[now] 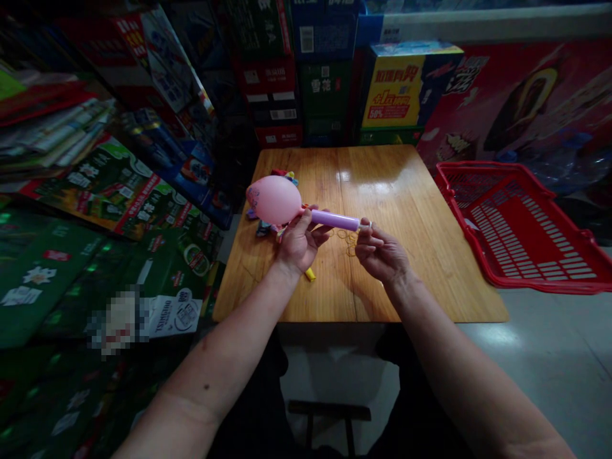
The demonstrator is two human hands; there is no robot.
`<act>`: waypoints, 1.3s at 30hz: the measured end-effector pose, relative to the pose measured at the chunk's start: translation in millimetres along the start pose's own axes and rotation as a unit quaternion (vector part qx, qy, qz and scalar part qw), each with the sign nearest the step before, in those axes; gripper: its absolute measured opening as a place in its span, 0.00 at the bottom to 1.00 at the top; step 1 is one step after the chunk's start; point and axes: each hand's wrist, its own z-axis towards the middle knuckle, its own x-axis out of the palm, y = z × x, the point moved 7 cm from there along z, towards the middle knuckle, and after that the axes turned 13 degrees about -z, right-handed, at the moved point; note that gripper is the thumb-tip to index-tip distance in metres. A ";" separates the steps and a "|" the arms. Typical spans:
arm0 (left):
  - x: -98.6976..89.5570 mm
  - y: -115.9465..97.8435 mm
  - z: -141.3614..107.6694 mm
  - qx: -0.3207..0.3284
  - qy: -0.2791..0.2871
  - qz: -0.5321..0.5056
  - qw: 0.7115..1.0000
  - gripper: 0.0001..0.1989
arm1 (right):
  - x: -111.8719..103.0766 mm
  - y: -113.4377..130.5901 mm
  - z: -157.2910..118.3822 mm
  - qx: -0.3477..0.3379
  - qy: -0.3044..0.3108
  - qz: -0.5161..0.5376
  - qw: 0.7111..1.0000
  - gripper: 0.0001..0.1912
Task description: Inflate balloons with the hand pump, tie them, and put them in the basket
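One balloon [274, 199] adjoins a purple pump [338, 221] held by fingers [370, 238].

My left hand [300, 245] partly covers the joint between the round pink balloon [277, 199] and the slim purple plastic pump [337, 220]. The fingers of my right hand [382, 250] hide some of the pump's pale end. The balloon blocks part of the multicoloured heap of limp balloons [262, 228]; its print is too small to read. The right edge cuts off the red plastic basket [530, 222].
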 end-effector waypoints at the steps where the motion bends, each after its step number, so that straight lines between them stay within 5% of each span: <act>1: -0.6 -4.1 2.6 -0.001 -0.001 -0.005 1.000 0.12 | -1.0 6.2 -2.0 -0.005 -0.007 -0.011 1.000 0.09; 6: -6.8 -15.3 7.4 0.030 -0.028 -0.023 0.999 0.14 | -7.4 29.7 -7.2 -0.063 -0.031 -0.043 0.997 0.13; 14: 1.1 21.2 -0.8 -0.029 -0.012 -0.029 0.999 0.17 | -2.0 8.8 -6.8 -0.040 -0.005 -0.064 0.997 0.10; 21: -4.9 -11.7 11.1 0.026 -0.035 -0.027 0.999 0.17 | -14.3 49.3 -14.4 -0.085 -0.019 -0.160 0.983 0.13; 29: 3.8 14.6 -4.0 -0.016 -0.003 -0.006 1.000 0.14 | -0.9 4.5 -4.4 -0.024 0.015 -0.075 0.997 0.05; 36: -2.9 -14.0 9.3 0.020 -0.012 -0.024 0.999 0.12 | -15.8 42.7 -12.4 -0.067 -0.027 -0.069 0.995 0.10; 39: -5.3 -13.9 7.4 0.035 -0.021 -0.006 0.999 0.14 | -18.5 39.2 -11.3 -0.062 -0.042 -0.041 0.996 0.12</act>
